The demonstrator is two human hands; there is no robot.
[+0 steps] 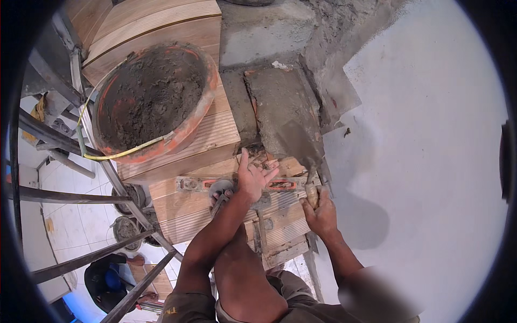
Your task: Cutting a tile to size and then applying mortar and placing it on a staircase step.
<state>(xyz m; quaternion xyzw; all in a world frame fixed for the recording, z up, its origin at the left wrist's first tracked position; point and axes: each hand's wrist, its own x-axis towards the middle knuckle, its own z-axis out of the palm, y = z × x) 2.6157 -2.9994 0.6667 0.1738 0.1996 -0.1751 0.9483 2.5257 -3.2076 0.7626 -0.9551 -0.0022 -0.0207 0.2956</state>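
My right hand (322, 212) is wrapped round the wooden handle of a trowel (297, 140). The trowel's grey, mortar-smeared blade is over a mortar-covered step (277, 97), and I cannot tell whether it touches. My left hand (254, 179) is open, fingers spread and palm partly up, near the step's front edge. Below that hand lies a spirit level (188, 184) with orange parts, across a wood-look tiled tread (175, 207); my forearm hides part of it. On the tiled step to the left stands an orange bucket (186, 137) holding wet grey mortar (156, 97).
A metal railing (121, 188) runs along the left. Beyond it, on a lower tiled floor (81, 215), are several buckets and a person (107, 282) with hands near a wood-look tile. A white wall (425, 134) rises on the right. A hammer-like tool (261, 231) lies by my knee.
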